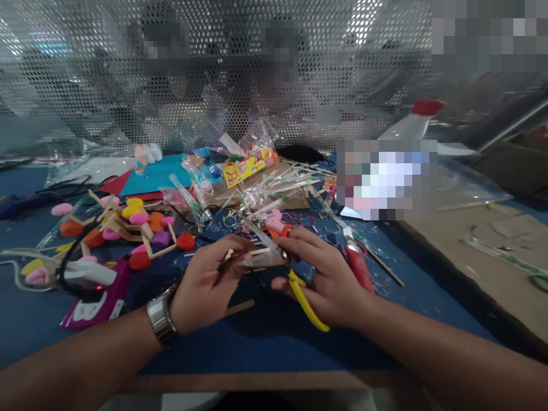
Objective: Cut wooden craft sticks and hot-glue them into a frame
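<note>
yellow-handled scissors, gripped by right hand, straddle stick pinched by left hand

The table has a blue top and a brown front edge. On its left side lie sticks with round bits (pink, orange, yellow and purple) and a purple pack. Blue paper lies toward the back, brown cardboard toward the right.

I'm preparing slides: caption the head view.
Left hand holds a pale stick between the open blades of scissors in the right hand.
</note>
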A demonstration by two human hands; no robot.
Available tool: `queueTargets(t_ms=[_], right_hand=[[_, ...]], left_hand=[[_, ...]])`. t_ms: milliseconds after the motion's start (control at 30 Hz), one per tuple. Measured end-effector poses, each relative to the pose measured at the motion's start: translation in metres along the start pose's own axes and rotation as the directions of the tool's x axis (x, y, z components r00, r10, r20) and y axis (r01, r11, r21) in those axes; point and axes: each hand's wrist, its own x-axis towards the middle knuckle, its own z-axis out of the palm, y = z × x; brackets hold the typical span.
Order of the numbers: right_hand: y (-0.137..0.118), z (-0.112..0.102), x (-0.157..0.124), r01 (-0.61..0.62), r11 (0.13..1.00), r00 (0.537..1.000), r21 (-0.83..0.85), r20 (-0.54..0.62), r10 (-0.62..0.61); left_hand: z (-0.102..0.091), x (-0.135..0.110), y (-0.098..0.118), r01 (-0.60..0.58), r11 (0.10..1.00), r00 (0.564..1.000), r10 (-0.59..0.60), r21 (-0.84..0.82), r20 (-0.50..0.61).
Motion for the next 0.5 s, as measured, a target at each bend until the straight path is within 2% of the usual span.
queueTargets(t_ms=[133, 333, 500], right_hand=[[-0.0003, -0.0005, 0.0002, -0.023, 1.0, 1.0, -0.007, 0.018, 0.023], [-0.003, -0.0008, 0.0005, -0.008, 1.0, 1.0, 0.007, 0.006, 0.008], [-0.0035, 0.0, 0.0004, -0.016, 1.0, 1.0, 0.021, 0.007, 0.016]], left_hand=[[0.0009, -0.0012, -0.0009, 0.03, 0.999, 1.0, -0.03, 0.023, 0.005], [0.0007, 0.0035, 0.0038, -0.013, 0.997, 0.999, 0.01, -0.07, -0.05], [0.0002, 0.0038, 0.0045, -0.028, 0.998, 0.998, 0.025, -0.057, -0.057]])
